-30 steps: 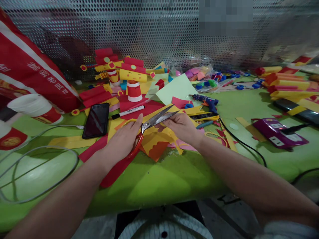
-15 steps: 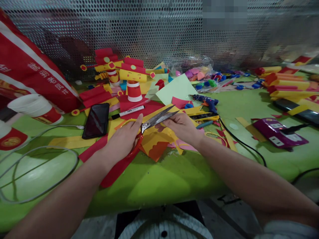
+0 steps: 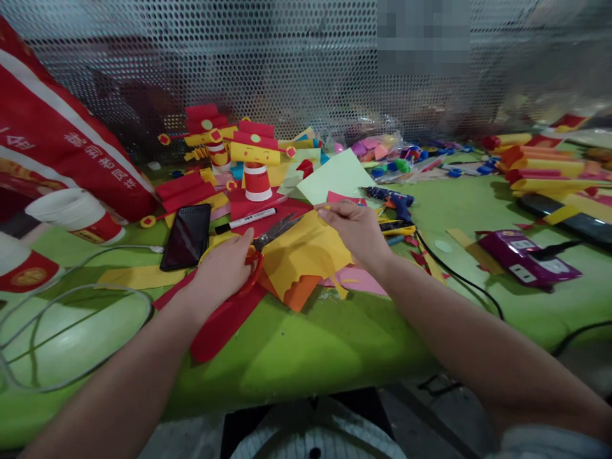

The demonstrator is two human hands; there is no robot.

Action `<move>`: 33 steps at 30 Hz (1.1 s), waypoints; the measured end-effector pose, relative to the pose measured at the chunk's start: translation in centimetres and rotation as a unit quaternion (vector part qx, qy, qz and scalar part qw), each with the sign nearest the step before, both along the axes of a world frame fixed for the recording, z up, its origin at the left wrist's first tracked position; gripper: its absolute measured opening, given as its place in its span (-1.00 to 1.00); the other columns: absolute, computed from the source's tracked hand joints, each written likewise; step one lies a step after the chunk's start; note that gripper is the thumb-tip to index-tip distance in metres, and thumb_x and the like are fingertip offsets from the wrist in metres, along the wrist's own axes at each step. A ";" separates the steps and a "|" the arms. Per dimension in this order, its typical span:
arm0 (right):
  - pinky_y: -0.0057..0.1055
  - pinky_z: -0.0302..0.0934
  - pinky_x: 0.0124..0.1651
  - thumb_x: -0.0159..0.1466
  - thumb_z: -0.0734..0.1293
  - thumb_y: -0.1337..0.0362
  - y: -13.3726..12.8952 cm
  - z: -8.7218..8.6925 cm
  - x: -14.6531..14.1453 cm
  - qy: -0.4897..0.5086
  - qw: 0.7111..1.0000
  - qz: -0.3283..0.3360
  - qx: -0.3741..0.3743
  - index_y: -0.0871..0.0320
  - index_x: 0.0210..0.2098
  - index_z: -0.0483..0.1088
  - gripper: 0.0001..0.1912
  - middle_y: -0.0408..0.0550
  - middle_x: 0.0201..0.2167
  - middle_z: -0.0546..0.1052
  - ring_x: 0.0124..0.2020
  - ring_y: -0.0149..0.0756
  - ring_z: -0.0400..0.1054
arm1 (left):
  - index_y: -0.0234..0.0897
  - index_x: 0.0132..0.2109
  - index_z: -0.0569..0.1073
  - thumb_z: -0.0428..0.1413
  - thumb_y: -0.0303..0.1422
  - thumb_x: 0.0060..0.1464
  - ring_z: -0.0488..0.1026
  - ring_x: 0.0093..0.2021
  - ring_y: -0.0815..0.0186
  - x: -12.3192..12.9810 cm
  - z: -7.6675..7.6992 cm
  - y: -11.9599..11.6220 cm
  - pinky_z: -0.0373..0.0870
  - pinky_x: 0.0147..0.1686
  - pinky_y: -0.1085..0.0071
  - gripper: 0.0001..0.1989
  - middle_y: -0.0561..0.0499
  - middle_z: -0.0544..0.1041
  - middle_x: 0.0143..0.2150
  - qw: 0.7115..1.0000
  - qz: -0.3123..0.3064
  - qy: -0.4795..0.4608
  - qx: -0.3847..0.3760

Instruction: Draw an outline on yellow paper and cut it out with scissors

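Note:
My left hand (image 3: 224, 266) grips the red handles of a pair of scissors (image 3: 268, 237), whose metal blades point up and right, low over the table. My right hand (image 3: 351, 231) pinches the upper edge of a yellow paper sheet (image 3: 306, 252) and lifts it so that it covers the scissor tips. An orange scalloped piece (image 3: 299, 292) lies under the yellow sheet. A red paper strip (image 3: 220, 322) runs beneath my left wrist on the green table (image 3: 306, 347).
A black phone (image 3: 186, 234) and a marker pen (image 3: 246, 220) lie left of the scissors. Red and yellow paper figures (image 3: 253, 150) stand behind. A glue gun (image 3: 389, 197), a purple packet (image 3: 526, 255), paper rolls (image 3: 549, 169), paper cups (image 3: 76, 215) and grey cables (image 3: 71, 319) surround the hands.
My right hand let go of the scissor blades and took hold of the yellow sheet, raising it. My left hand lowered the scissors toward the table and drew them left.

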State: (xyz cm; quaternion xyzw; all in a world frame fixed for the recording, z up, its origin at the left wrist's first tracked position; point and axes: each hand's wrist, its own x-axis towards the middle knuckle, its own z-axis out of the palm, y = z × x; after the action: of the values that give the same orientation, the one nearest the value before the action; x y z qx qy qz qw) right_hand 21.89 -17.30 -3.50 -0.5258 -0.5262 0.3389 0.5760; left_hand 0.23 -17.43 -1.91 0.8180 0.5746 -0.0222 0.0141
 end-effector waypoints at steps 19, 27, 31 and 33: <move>-0.19 0.04 0.17 -0.06 0.29 0.51 -1.5 0.5 -0.4 0.028 0.948 0.313 0.042 -0.13 -0.57 0.53 -0.65 -0.27 -0.04 0.47 0.16 -0.27 0.15 | -0.28 -0.50 0.41 0.10 -0.13 -0.03 0.24 -0.61 0.48 4.1 0.7 -1.3 0.15 -0.63 0.53 -0.70 0.04 0.43 -0.54 0.698 0.059 -0.641 -0.312; -0.28 0.14 0.06 -0.02 0.33 0.40 -1.0 -0.1 -0.5 0.054 0.957 0.284 0.002 -0.07 -0.44 0.55 -0.77 -0.17 -0.08 0.49 0.06 -0.28 0.25 | -0.30 -0.50 0.39 0.19 -0.34 -0.13 0.20 -0.66 0.54 3.9 0.4 -0.8 0.13 -0.63 0.57 -0.85 0.12 0.38 -0.60 0.705 0.042 -0.651 -0.279; -0.33 0.20 -0.08 0.06 0.32 0.19 -0.4 -0.4 -0.4 0.131 0.981 0.138 -0.033 0.06 -0.32 0.51 -0.80 -0.10 -0.26 0.53 -0.17 -0.34 0.36 | -0.30 -0.50 0.39 0.18 -0.32 -0.13 0.19 -0.64 0.53 4.1 0.1 -0.2 0.13 -0.66 0.57 -0.85 0.10 0.41 -0.57 0.714 0.078 -0.671 -0.182; -0.38 0.21 -0.18 0.02 0.36 0.11 -0.4 -0.4 -0.6 0.118 0.982 0.134 -0.062 0.11 -0.36 0.48 -0.75 -0.10 -0.36 0.53 -0.29 -0.37 0.36 | -0.30 -0.49 0.40 0.17 -0.32 -0.13 0.18 -0.64 0.53 4.2 -0.1 0.0 0.13 -0.66 0.57 -0.86 0.09 0.42 -0.56 0.709 0.095 -0.680 -0.161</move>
State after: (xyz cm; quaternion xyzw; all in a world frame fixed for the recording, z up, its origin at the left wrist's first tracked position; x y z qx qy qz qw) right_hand 21.29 -17.66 -3.94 -0.4418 -0.4978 0.5045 0.5500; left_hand 4.41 -17.47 -2.04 0.5381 0.4717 0.4498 0.5344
